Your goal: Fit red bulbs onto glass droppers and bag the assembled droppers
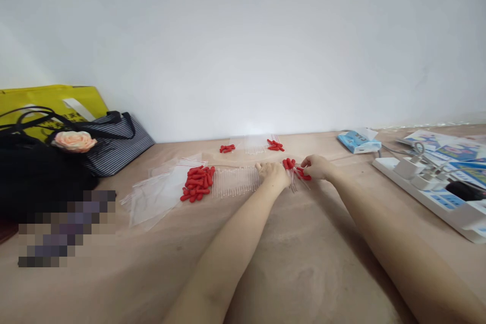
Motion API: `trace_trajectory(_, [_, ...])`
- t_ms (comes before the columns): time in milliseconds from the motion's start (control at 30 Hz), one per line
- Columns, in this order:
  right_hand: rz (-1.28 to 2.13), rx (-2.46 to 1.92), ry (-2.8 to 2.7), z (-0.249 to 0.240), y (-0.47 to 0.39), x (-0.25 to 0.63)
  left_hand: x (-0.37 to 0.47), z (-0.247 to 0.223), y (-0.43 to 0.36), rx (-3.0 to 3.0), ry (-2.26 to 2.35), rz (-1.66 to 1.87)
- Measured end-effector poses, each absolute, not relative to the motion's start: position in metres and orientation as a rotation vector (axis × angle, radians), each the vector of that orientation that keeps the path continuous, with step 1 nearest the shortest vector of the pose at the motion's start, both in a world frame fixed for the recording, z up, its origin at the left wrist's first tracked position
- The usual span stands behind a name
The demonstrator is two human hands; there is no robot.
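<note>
My left hand rests over the right end of a row of thin clear sticks; its fingers are bent, and whether they hold anything is hidden. My right hand is at a small group of red pieces and loose clear sticks, its fingertips closed together at a red piece. A larger pile of red pieces lies left of the row, beside clear zip bags. Further back, two small red clusters flank a clear bag with sticks.
A blue tissue pack lies at the back right. A white power strip with plugs and printed packets are at right. Striped, yellow and black bags stand at left.
</note>
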State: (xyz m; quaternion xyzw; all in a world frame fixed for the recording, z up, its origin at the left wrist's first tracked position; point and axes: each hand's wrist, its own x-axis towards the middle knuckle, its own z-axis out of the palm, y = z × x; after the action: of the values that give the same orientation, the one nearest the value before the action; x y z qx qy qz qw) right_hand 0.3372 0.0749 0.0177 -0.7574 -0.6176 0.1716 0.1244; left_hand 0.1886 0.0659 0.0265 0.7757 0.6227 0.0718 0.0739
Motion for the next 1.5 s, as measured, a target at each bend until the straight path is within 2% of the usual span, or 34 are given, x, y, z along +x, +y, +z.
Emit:
trace_trajectory(267, [0.513,-2.169,-1.756,0.023,0.07,0.338,0.167,0.042,0.071,2.368,1.737,0.287])
trace_trajectory(500, [0.472,-1.986,-1.76,0.038,0.066,0.333,0.085,0.048,0.046,2.544,1.495,0.485])
trace_trajectory(600, [0.469,-1.778,-1.775,0.034,0.062,0.306,0.043,0.029,0.031,2.67,1.317,0.656])
trace_trajectory(733, [0.423,-1.203,-1.804,0.017,0.043,0.258,0.007,0.003,0.016,2.757,1.224,0.924])
trace_trajectory(867, [0.329,-1.033,-1.927,-0.004,0.019,0.229,0.0,-0.005,0.01,2.77,1.21,1.075])
trace_trajectory(1133, [0.151,-0.922,-2.221,-0.018,0.007,0.225,0.002,-0.004,0.013,2.796,1.198,1.092])
trace_trajectory(1367, [0.218,-0.82,-2.17,-0.019,0.006,0.22,0.001,-0.007,0.016,2.86,1.119,1.122])
trace_trajectory(1500, [0.33,-0.769,-2.131,-0.015,0.004,0.219,-0.001,-0.008,0.017,2.908,1.067,1.008])
